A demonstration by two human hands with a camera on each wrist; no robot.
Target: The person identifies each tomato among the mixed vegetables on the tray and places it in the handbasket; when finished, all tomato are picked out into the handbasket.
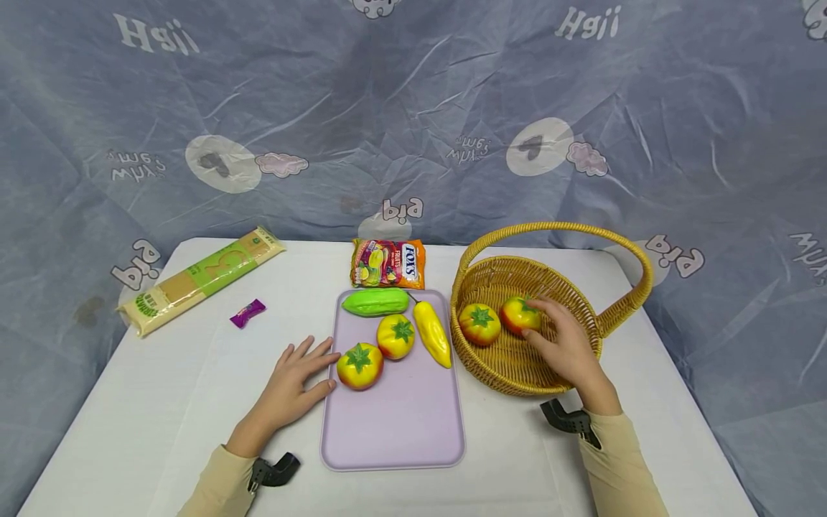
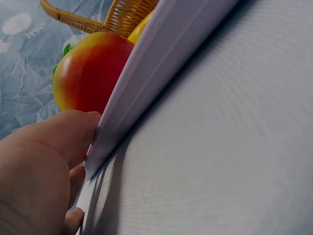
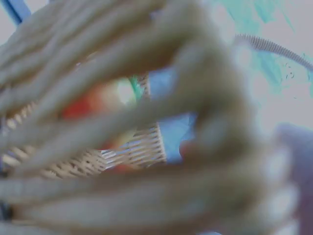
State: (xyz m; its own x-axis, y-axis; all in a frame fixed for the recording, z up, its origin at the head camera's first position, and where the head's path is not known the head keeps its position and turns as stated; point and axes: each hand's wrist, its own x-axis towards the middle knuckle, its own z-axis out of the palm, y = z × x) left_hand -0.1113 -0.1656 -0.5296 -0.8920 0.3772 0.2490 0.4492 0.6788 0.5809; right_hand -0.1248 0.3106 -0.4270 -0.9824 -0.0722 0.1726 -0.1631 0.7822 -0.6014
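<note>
My right hand (image 1: 568, 346) reaches into a wicker basket (image 1: 510, 384). Its thumb and fingers are spread at the right side of a yellow-red toy tomato (image 1: 517, 316); whether they press on it I cannot tell. Another toy tomato (image 1: 480, 324) lies to the left in the basket. My left hand (image 1: 293, 384) rests at the left edge of a lilac tray (image 1: 394, 434), fingers extended, near a toy tomato (image 1: 360, 375). Also on the tray are a smaller toy tomato (image 1: 395, 337), a green ridged toy vegetable (image 1: 376, 302) and a yellow toy pepper (image 1: 433, 334). The right wrist view is mostly blurred wicker.
Behind the tray lies a FOX'S candy bag (image 1: 388, 264). A long yellow-green packet (image 1: 203, 280) and a small purple wrapped candy (image 1: 248, 314) are at the left of the white table (image 1: 174, 416). The basket's tall handle (image 1: 555, 227) arches above its rim. A grey-blue cloth (image 1: 413, 108) hangs behind.
</note>
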